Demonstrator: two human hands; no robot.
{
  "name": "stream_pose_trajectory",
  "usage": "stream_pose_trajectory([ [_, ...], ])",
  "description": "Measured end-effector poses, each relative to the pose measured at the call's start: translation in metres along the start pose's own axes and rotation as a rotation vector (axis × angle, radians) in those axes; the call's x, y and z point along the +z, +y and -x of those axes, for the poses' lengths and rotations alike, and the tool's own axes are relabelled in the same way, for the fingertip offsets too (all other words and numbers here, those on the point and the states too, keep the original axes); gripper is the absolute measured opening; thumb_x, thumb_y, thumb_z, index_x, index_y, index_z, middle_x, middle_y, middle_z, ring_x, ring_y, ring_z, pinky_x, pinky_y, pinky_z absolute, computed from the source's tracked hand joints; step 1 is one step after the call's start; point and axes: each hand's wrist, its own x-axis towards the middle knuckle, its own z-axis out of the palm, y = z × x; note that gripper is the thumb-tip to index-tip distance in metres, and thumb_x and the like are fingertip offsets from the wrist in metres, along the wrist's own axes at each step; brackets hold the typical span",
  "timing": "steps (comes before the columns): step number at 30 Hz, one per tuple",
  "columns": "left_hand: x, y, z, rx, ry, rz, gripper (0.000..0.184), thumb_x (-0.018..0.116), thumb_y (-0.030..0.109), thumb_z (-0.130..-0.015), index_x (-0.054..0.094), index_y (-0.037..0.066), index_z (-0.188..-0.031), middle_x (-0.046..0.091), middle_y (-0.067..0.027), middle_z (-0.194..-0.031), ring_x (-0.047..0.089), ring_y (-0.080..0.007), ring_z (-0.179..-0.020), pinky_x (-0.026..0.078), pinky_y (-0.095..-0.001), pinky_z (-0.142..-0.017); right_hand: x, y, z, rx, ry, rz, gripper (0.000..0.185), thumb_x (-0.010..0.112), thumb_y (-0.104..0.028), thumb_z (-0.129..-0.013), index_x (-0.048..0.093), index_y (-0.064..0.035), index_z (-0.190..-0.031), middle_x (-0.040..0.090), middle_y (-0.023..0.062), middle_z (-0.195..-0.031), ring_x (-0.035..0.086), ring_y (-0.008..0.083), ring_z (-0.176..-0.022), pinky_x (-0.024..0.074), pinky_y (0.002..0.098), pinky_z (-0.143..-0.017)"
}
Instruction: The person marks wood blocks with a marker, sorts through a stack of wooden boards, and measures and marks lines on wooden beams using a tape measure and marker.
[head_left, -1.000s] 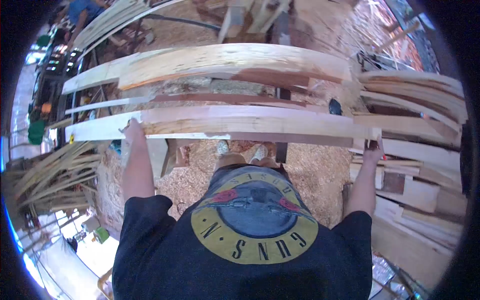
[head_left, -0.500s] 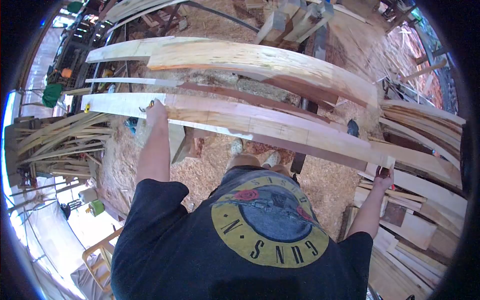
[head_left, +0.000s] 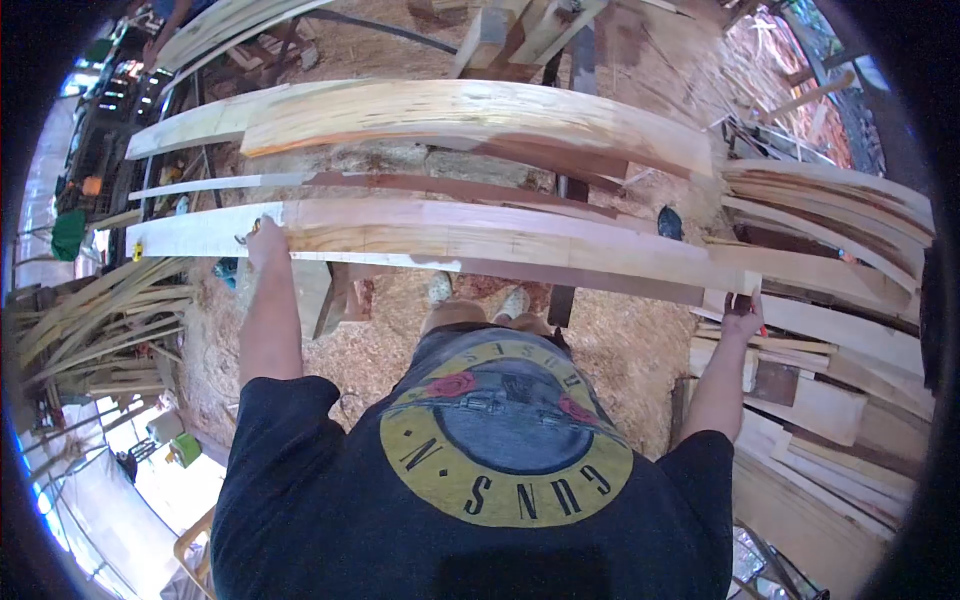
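A long pale wooden plank [head_left: 480, 235] lies crosswise in front of me, with planed faces in different tones. My left hand [head_left: 268, 243] is closed at its left part, and a small yellow and dark item shows by the fingers, too small to name. At the plank's right end my right hand [head_left: 742, 318] is closed. Something dark is between its fingers and a small red tip sticks out beside it; the kind is unclear. A small yellow and black object [head_left: 138, 251] sits at the plank's far left end.
Beyond lies a wide curved board [head_left: 470, 110], with a thinner reddish strip [head_left: 430, 187] between. Stacked lumber [head_left: 800, 400] fills the right, and thin wood strips [head_left: 90, 320] pile up at the left. Wood shavings [head_left: 380, 345] cover the floor. Part of another person [head_left: 180, 12] shows at top left.
The whole view has shifted, so the plank and both hands appear further left. Both hands keep about the same places along the plank. Another person has come into view at top left.
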Motion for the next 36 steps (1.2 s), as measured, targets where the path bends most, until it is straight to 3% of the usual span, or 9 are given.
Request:
stream_pose_trajectory([
  [1, -0.004, 0.003, 0.003, 0.006, -0.014, 0.002, 0.070, 0.054, 0.051, -0.084, 0.062, -0.006, -0.125, 0.065, -0.0289, -0.124, 0.060, -0.0430, -0.120, 0.044, -0.0468, -0.105, -0.001, 0.000, -0.002, 0.000, 0.017, -0.014, 0.027, 0.071, -0.025, -0.088, 0.068, -0.0136, -0.113, 0.072, 0.0014, -0.108, 0.065, 0.0165, -0.104, 0.0474, 0.0417, -0.091],
  [10, 0.023, -0.024, -0.042, 0.096, -0.021, -0.074, 0.072, 0.051, 0.053, -0.084, 0.065, -0.008, -0.119, 0.065, -0.0280, -0.124, 0.061, -0.0395, -0.120, 0.044, -0.0448, -0.103, -0.005, 0.004, -0.004, -0.017, -0.013, -0.011, 0.029, 0.070, -0.028, -0.087, 0.068, -0.0171, -0.114, 0.071, -0.0006, -0.110, 0.063, 0.0160, -0.107, 0.0481, 0.0430, -0.092],
  [13, 0.025, -0.028, -0.041, 0.133, -0.072, 0.005, 0.072, 0.052, 0.054, -0.085, 0.067, -0.009, -0.115, 0.069, -0.0257, -0.112, 0.065, -0.0365, -0.105, 0.047, -0.0457, -0.094, -0.008, 0.006, -0.005, -0.058, -0.074, 0.018, 0.033, 0.070, -0.029, -0.086, 0.067, -0.0178, -0.117, 0.070, 0.0008, -0.116, 0.062, 0.0189, -0.110, 0.0470, 0.0455, -0.091],
  [14, 0.014, -0.014, -0.023, 0.003, -0.095, 0.152, 0.071, 0.053, 0.054, -0.085, 0.067, -0.010, -0.114, 0.070, -0.0248, -0.108, 0.066, -0.0350, -0.099, 0.048, -0.0455, -0.091, -0.007, 0.007, -0.005, -0.070, -0.056, 0.056, 0.034, 0.070, -0.029, -0.085, 0.067, -0.0177, -0.116, 0.070, 0.0004, -0.115, 0.062, 0.0181, -0.108, 0.0454, 0.0447, -0.091],
  [16, 0.041, -0.041, -0.070, -0.030, -0.175, 0.302, 0.069, 0.056, 0.051, -0.087, 0.066, -0.012, -0.114, 0.070, -0.0233, -0.106, 0.065, -0.0326, -0.093, 0.049, -0.0441, -0.086, -0.006, 0.007, -0.003, -0.070, -0.065, 0.028, 0.031, 0.072, -0.031, -0.081, 0.069, -0.0182, -0.110, 0.071, -0.0016, -0.103, 0.061, 0.0163, -0.102, 0.0433, 0.0436, -0.093],
  [21, 0.030, -0.034, -0.054, 0.125, -0.112, 0.129, 0.069, 0.057, 0.049, -0.090, 0.064, -0.015, -0.114, 0.069, -0.0241, -0.110, 0.065, -0.0324, -0.096, 0.049, -0.0420, -0.087, 0.001, 0.007, 0.005, -0.082, -0.006, 0.002, 0.028, 0.073, -0.027, -0.078, 0.068, -0.0219, -0.105, 0.070, -0.0040, -0.101, 0.062, 0.0162, -0.102, 0.0457, 0.0418, -0.090],
  [29, -0.004, -0.005, -0.005, 0.131, -0.201, 0.062, 0.068, 0.050, 0.046, -0.089, 0.063, -0.017, -0.112, 0.068, -0.0288, -0.111, 0.065, -0.0359, -0.100, 0.048, -0.0418, -0.089, 0.008, 0.006, 0.014, -0.096, -0.004, 0.001, 0.031, 0.076, -0.027, -0.077, 0.066, -0.0219, -0.106, 0.068, -0.0042, -0.110, 0.058, 0.0163, -0.111, 0.0437, 0.0419, -0.091],
  [32, -0.001, -0.007, -0.007, 0.091, -0.212, 0.126, 0.069, 0.050, 0.046, -0.089, 0.063, -0.017, -0.113, 0.067, -0.0307, -0.112, 0.065, -0.0369, -0.102, 0.048, -0.0426, -0.090, 0.004, 0.006, 0.006, -0.066, -0.026, -0.016, 0.037, 0.078, -0.022, -0.076, 0.059, -0.0253, -0.107, 0.066, -0.0058, -0.100, 0.060, 0.0145, -0.099, 0.0426, 0.0423, -0.080],
  [36, -0.002, -0.007, -0.008, 0.117, -0.167, 0.074, 0.068, 0.051, 0.044, -0.089, 0.061, -0.019, -0.115, 0.067, -0.0300, -0.112, 0.065, -0.0357, -0.102, 0.049, -0.0427, -0.090, 0.010, 0.005, 0.013, -0.097, 0.004, 0.002, 0.037, 0.078, -0.023, -0.076, 0.058, -0.0250, -0.107, 0.066, -0.0061, -0.099, 0.059, 0.0138, -0.098, 0.0431, 0.0425, -0.081],
])
